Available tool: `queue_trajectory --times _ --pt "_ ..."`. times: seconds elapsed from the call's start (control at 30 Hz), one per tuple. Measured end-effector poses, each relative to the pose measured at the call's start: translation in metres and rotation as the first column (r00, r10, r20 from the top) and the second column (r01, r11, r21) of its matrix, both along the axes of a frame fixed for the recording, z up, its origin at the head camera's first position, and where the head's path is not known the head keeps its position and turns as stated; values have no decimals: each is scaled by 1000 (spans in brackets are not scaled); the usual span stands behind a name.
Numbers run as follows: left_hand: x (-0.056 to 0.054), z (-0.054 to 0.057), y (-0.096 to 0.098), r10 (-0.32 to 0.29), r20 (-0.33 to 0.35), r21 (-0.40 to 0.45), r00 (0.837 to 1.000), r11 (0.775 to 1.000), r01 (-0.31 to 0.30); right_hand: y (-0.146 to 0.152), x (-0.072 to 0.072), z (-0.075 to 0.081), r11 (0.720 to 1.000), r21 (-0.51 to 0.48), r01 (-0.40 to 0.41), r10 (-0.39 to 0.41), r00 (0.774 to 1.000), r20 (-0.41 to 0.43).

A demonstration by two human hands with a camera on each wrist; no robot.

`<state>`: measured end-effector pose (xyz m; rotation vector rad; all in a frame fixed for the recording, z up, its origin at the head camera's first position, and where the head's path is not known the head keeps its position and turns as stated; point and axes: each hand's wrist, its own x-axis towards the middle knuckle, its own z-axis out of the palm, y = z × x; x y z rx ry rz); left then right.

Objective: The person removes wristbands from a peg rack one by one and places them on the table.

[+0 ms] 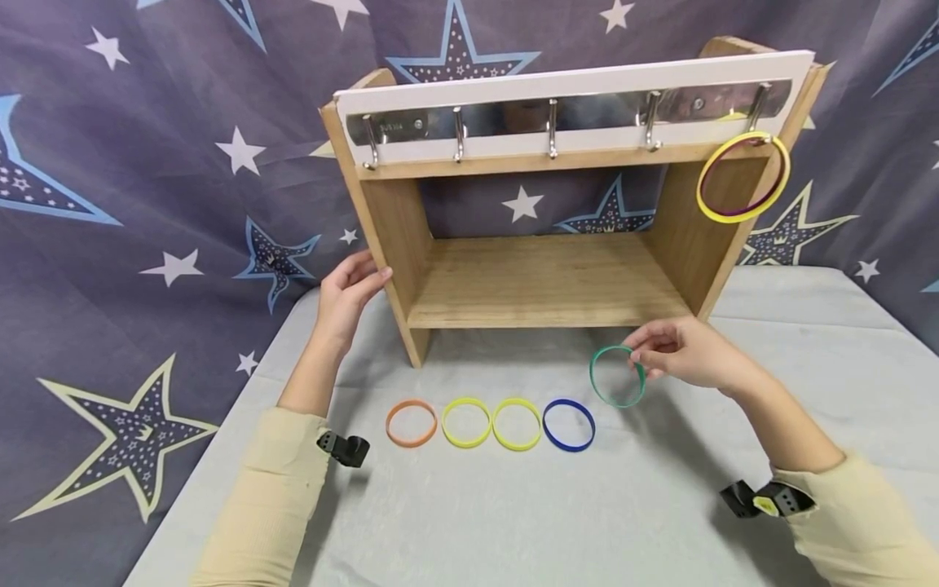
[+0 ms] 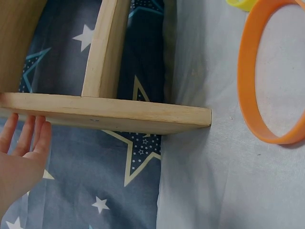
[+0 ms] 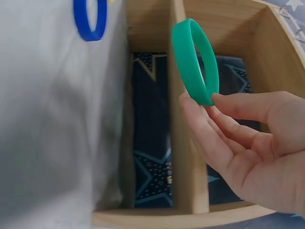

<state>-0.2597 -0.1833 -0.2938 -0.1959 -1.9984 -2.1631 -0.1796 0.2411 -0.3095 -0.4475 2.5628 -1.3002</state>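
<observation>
My right hand [image 1: 685,352] pinches a green wristband [image 3: 193,62] between thumb and fingertips, holding it up off the cloth before the shelf's lower right. On the left, my left hand [image 1: 346,297] touches the outer side of the wooden shelf's left panel [image 2: 143,112] with its fingers fairly straight. Laid in a row on the cloth are an orange wristband [image 1: 390,434], two yellow wristbands [image 1: 444,430] and a blue wristband [image 1: 546,432]. A yellow wristband [image 1: 722,218] and a dark purple wristband [image 1: 703,181] hang from the rightmost hook [image 1: 757,106].
Across the top of the wooden shelf [image 1: 543,281] runs a white board with a metal strip [image 1: 513,119] bearing several hooks. The other hooks, such as the leftmost hook [image 1: 370,143], carry no bands. A grey cloth [image 1: 513,522] covers the table; a star-patterned curtain [image 1: 183,326] hangs behind.
</observation>
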Motion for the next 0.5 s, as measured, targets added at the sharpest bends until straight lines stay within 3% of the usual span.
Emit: queue_trajectory --times 0.23,0.5 --pt "-1 0 0 0 0 -8 1000 1000 0 9 -5 -17 995 27 -94 91 990 106" --pt "0 0 0 9 7 -23 1000 1000 -9 12 -7 -33 987 61 -147 131 968 212"
